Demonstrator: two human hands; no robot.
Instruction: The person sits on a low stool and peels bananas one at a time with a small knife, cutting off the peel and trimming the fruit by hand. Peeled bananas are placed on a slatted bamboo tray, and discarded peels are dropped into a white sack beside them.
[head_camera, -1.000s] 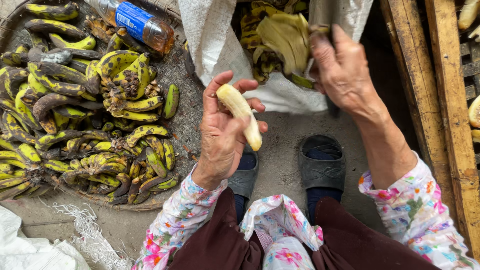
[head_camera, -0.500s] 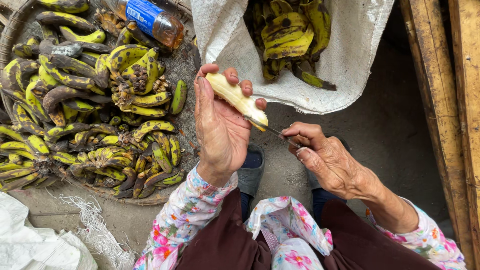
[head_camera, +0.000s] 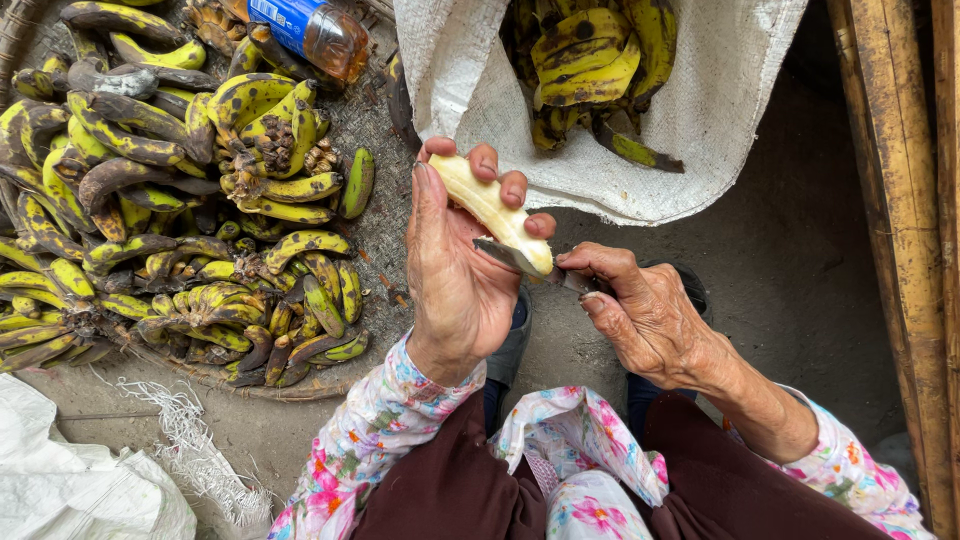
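Peeled banana (head_camera: 492, 210) in left hand (head_camera: 455, 270), knife (head_camera: 525, 262) in right hand (head_camera: 640, 315).

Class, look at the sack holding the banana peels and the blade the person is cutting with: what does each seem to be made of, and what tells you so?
Sack: probably woven plastic, matte white; a fine criss-cross weave shows.
Blade: likely metal, dull grey and thin, laid against the peeled banana in the left hand; its handle is hidden inside the right hand.
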